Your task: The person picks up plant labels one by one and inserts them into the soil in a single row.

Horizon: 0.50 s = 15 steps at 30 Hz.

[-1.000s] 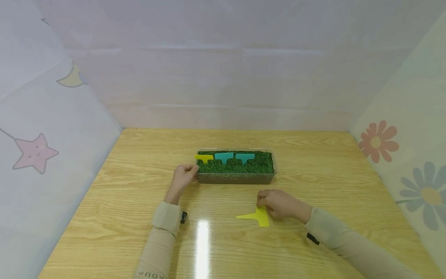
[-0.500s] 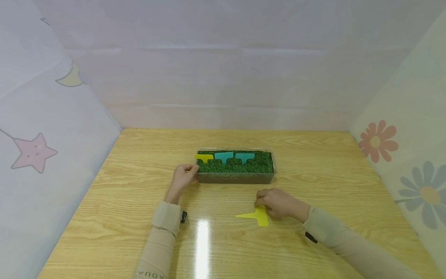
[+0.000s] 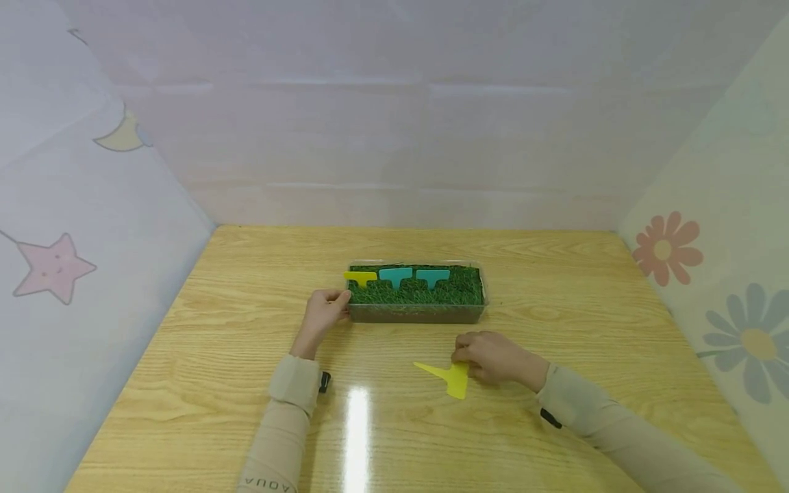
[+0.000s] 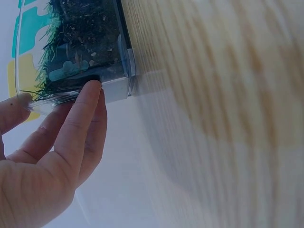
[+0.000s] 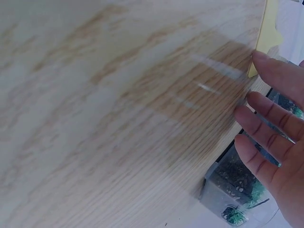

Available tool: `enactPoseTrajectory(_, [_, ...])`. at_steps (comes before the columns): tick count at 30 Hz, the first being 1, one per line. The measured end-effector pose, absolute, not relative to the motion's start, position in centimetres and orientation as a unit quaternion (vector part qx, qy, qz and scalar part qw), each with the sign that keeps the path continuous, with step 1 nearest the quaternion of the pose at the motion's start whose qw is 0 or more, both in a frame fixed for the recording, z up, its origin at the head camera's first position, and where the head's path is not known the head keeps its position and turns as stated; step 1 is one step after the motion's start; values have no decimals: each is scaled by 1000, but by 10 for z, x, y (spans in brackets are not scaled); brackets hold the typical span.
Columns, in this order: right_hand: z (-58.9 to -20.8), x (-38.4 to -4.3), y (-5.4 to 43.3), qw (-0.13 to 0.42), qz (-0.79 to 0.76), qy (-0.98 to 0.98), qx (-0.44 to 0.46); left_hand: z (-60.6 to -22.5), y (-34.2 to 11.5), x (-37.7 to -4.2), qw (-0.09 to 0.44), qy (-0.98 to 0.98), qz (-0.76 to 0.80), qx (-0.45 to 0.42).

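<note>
At the left end of a clear plastic planter box (image 3: pixel 416 315) filled with dark soil and green grass, my left hand (image 3: pixel 322 313) grips the wall, thumb at the rim and fingers against the outside. A yellow T-shaped plant label (image 3: pixel 360 277) and two blue plant labels (image 3: pixel 396 275) stand upright in the grass. Nearer me, my right hand (image 3: pixel 493 356) pinches the wide head of another yellow plant label (image 3: pixel 457 380), whose pointed stem aims left. In the right wrist view the thumb (image 5: pixel 273 69) presses that label's edge, while the other fingers are spread apart from it.
The box stands on a wood-grain table (image 3: pixel 246 294), with its right part of grass (image 3: pixel 465 287) bearing no label. A pale wall (image 3: pixel 394 137) rises behind the table, and patterned walls flank it. A bright light reflection (image 3: pixel 357 431) lies on the table between the arms.
The yellow label in my right hand has turned slightly, its pointed tip swinging up and toward the box. My left hand and the planter box have stayed in place.
</note>
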State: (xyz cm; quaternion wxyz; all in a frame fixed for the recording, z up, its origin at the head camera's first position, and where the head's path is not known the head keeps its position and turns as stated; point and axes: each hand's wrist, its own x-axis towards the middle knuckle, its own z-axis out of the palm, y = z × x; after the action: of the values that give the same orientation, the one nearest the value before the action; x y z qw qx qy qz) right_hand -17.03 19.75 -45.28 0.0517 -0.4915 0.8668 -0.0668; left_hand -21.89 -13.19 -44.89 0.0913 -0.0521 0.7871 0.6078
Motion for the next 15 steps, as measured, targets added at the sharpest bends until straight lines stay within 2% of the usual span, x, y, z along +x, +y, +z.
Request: enactPoseTrajectory(15, [-452,-171,194,78,-73,871,-479,-447,-131,-218,88,788,608,-47])
